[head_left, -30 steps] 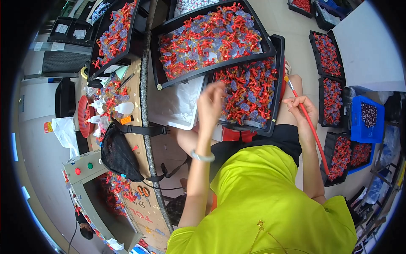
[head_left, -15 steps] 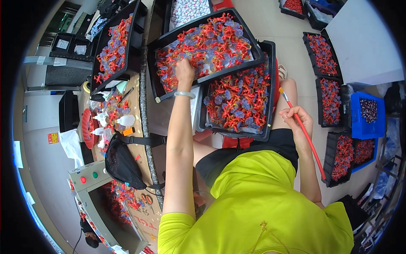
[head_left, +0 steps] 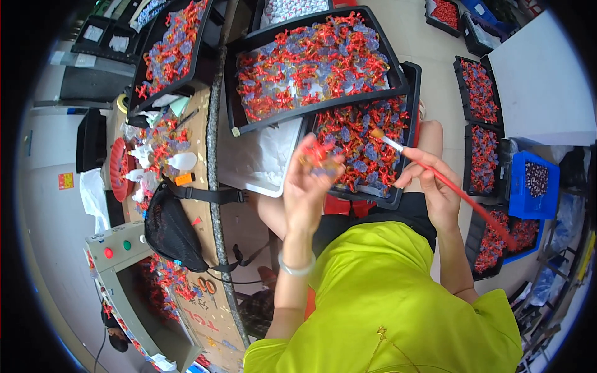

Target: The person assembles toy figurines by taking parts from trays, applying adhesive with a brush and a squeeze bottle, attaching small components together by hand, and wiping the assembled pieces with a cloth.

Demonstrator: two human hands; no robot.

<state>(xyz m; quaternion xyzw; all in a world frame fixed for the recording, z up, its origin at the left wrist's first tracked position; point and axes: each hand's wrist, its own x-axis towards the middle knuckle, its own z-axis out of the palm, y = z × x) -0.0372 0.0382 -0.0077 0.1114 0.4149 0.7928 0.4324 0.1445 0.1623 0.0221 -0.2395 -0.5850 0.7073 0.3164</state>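
My left hand [head_left: 303,196] is raised in front of the trays, its fingers pinching a small red figurine [head_left: 321,155] with translucent yellowish and purplish parts, blurred by motion. In my right hand [head_left: 440,189] is a slim red paintbrush [head_left: 392,143], its tan bristles pointing up and left, close to the figurine but apart from it. Beyond both hands, a black tray [head_left: 234,93] full of similar red and purple figurines lies tilted, overlapping a second filled black tray [head_left: 411,93]. Beside that one is a white bin [head_left: 249,177] with white scraps inside.
On the workbench [head_left: 205,118] at left are a black mesh bag [head_left: 174,227], white squeeze bottles [head_left: 183,161], a red dish [head_left: 118,165], scissors [head_left: 206,285] and a grey machine [head_left: 118,273]. Several filled trays [head_left: 482,158] and a blue crate [head_left: 519,205] stand on the floor at right.
My left hand has left the upper tray and come back toward me with a figurine. My right hand has brought the paintbrush left, its bristles now over the lower tray.
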